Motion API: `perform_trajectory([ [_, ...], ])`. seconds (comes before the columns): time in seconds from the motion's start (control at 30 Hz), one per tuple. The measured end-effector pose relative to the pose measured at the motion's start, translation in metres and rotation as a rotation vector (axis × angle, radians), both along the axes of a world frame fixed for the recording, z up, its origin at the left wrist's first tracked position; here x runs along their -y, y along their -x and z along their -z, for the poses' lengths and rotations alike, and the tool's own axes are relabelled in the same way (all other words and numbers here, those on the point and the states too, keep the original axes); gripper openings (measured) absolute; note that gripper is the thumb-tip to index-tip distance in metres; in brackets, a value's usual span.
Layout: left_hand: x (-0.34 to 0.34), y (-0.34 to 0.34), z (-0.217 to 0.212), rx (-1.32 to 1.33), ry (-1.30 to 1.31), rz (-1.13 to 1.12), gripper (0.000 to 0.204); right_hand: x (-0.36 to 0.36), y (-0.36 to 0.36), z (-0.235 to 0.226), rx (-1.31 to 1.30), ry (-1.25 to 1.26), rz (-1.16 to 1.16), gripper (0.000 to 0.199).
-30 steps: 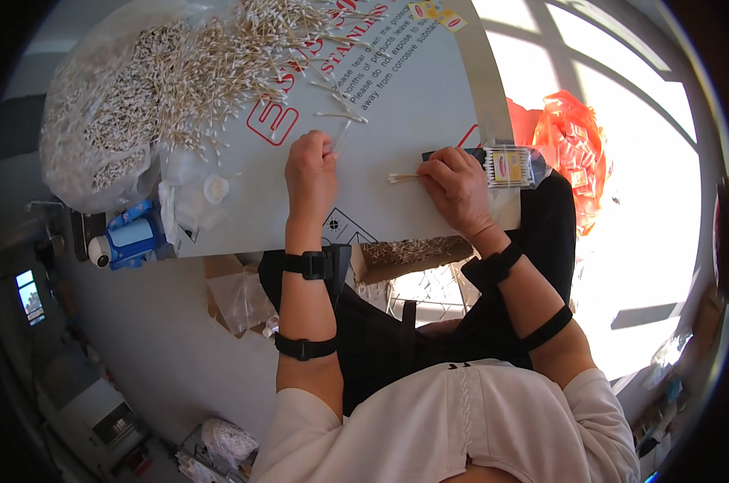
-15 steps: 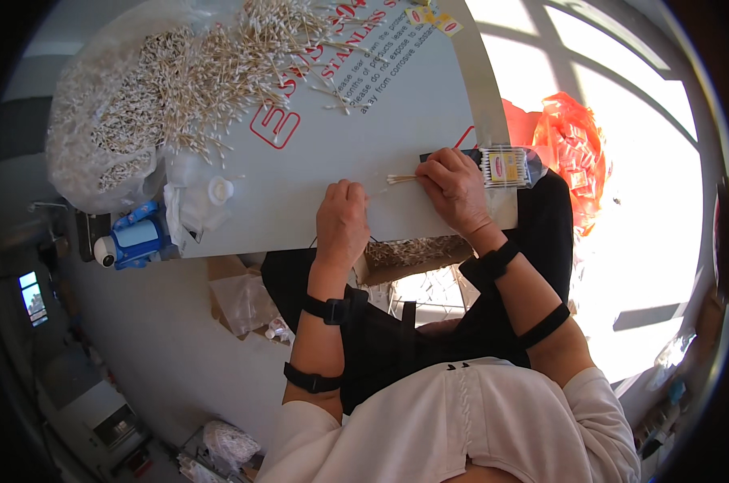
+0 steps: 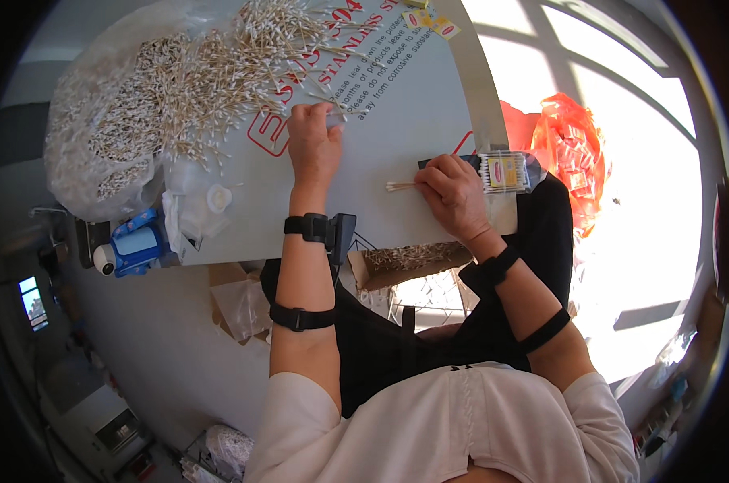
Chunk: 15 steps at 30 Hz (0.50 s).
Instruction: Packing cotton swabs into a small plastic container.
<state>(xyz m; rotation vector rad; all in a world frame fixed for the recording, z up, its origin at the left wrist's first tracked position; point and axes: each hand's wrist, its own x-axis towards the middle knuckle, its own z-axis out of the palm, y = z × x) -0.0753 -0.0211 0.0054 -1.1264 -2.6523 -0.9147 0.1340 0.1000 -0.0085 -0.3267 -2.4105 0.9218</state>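
Find the left hand far out on the surface, knuckles up, fingertips at the near right edge of the heap of cotton swabs. Cannot tell whether that grip is pinching any sticks or lying released over them, since the fingers hide the contact.

Find the right hand at the near right edge, grip clenched on a small bundle of swabs whose tips stick out to the left, flat against the surface. Note the clear filled packet just right of that hand, touching or nearly touching the fingers.

To do this step well, probably:
- Rake only a thin layer off the loose fringe of the heap, not from the dense mass in the plastic bag at far left.
- Drag with flat fingertips so the sticks turn parallel rather than cross.
- Keep the bundle pressed down and level, tips even, so nothing fans out.
- Bring new swabs in from the left, along the same line as the bundle's tips.
- Steer clear of the white cap and the blue device at near left.
- Mind the near edge: strays could drop toward the cardboard box below it.
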Motion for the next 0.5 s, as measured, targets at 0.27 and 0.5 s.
perform_trajectory([
  [0.27,0.051,-0.027,0.006,0.478,-0.006,0.131,0.017,-0.002,-0.001,0.002,-0.015,0.006,0.004,0.008],
  [0.5,0.085,-0.073,-0.034,0.665,0.265,0.353,0.014,-0.003,-0.003,0.004,-0.009,-0.007,0.0,0.005],
])
